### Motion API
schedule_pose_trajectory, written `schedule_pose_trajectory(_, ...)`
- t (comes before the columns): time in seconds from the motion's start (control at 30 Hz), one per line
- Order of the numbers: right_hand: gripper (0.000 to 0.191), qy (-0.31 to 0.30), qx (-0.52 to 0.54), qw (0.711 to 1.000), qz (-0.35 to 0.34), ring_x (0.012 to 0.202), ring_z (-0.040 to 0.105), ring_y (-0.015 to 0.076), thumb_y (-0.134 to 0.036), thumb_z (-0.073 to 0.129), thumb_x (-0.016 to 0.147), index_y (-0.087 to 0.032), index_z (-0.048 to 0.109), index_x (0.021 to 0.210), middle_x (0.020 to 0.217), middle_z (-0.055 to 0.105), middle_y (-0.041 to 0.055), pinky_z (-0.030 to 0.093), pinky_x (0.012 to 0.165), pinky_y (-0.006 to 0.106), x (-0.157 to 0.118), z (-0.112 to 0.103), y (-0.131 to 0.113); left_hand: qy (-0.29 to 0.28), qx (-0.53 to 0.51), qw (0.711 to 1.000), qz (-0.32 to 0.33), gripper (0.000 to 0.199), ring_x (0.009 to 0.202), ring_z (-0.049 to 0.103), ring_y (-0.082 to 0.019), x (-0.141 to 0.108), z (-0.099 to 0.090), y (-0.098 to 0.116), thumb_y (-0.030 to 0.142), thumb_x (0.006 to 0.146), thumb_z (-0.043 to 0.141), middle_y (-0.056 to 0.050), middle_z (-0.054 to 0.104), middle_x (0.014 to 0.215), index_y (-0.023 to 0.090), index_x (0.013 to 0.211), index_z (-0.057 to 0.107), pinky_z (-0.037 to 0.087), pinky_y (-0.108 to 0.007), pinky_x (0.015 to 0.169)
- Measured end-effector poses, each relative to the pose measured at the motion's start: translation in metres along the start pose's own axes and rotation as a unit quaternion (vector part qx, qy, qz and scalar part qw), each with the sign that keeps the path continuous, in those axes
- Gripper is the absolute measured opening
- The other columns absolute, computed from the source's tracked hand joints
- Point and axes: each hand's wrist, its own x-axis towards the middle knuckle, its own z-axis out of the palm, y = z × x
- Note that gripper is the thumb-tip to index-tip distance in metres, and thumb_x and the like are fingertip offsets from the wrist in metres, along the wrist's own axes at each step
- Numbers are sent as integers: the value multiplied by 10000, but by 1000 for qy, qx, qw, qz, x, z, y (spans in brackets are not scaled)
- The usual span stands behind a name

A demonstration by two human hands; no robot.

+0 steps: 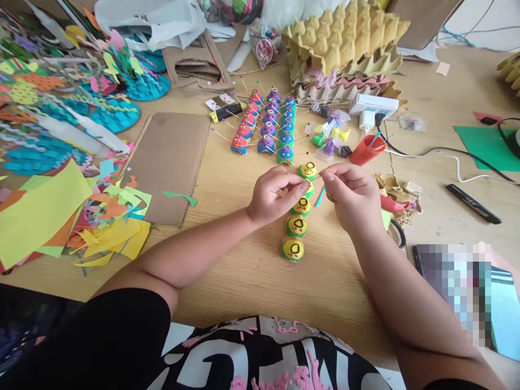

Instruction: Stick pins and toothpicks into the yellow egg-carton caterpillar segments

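My left hand [280, 194] is closed in a pinch, with a tiny dark bit at its fingertips. My right hand [352, 196] pinches a thin toothpick [313, 178] that spans the gap to my left fingertips. Under and between the hands runs a row of yellow-and-green egg-carton cups [296, 226] with dark rings and small dots on them; my left fingers partly cover one cup. Beyond them stand three rows of painted cups: red [244, 130], purple [268, 129] and blue-green [286, 130]. Toothpicks with coloured balls stick out from their sides.
Coloured paper scraps [109, 216] and a cardboard sheet [166, 168] lie left. Egg trays [345, 43] are stacked behind. On the right are a red cup [368, 150], a white power strip [374, 105] with cables and a black marker [473, 203]. A blue stick [320, 197] lies between my hands.
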Motion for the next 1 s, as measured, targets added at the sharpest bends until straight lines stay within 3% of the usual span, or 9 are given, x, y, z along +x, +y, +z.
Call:
schedule_pose_trajectory(0.17, 298, -17, 42, 998, 36, 490, 344, 83, -522, 805, 832, -246, 809, 942, 577, 525, -41, 254, 453, 256, -1, -1, 0, 5, -1, 1000, -2, 187, 653, 566, -108, 0, -1, 0, 309, 962, 695, -4, 663, 686, 181, 836, 748, 471, -257, 648)
schedule_pose_trajectory(0.43, 316, 14, -43, 999, -2, 526, 420, 87, -530, 857, 798, -224, 778, 794, 601, 564, -29, 337, 490, 260, -2, -6, 7, 11, -22, 1000, -6, 207, 642, 536, -106, -1, -1, -1, 313, 965, 683, 5, 609, 665, 177, 815, 730, 457, -256, 632)
schedule_pose_trajectory(0.63, 427, -36, 1, 999, 31, 534, 465, 91, -562, 892, 735, -275, 824, 1043, 636, 601, -40, 367, 486, 254, -5, 1, 4, 19, -51, 998, -36, 252, 666, 574, -109, -1, -1, 1, 365, 995, 649, -19, 661, 726, 177, 873, 762, 459, -251, 610)
schedule_pose_trajectory(0.8, 235, -20, 3, 1000, 2, 561, 496, 81, -454, 911, 751, -252, 804, 808, 717, 697, -19, 410, 523, 252, -7, 7, 7, 15, -46, 999, -2, 222, 662, 558, -118, -2, 0, -1, 370, 986, 658, -6, 639, 692, 191, 887, 746, 457, -264, 622)
schedule_pose_trajectory(0.9, 227, 5, 22, 1000, -2, 545, 464, 74, -455, 891, 779, -253, 787, 792, 727, 693, -23, 393, 507, 248, -7, 6, 11, 13, -37, 999, 5, 232, 674, 559, -131, -1, -1, -2, 359, 1007, 622, -10, 652, 691, 196, 884, 731, 461, -279, 636)
schedule_pose_trajectory(1.0, 242, -8, 42, 999, 18, 541, 443, 76, -458, 891, 779, -248, 775, 811, 658, 619, -38, 368, 492, 241, -8, 9, 14, 17, -27, 999, 13, 217, 670, 531, -133, -1, -1, 1, 308, 1011, 613, 3, 607, 656, 194, 852, 707, 453, -287, 654)
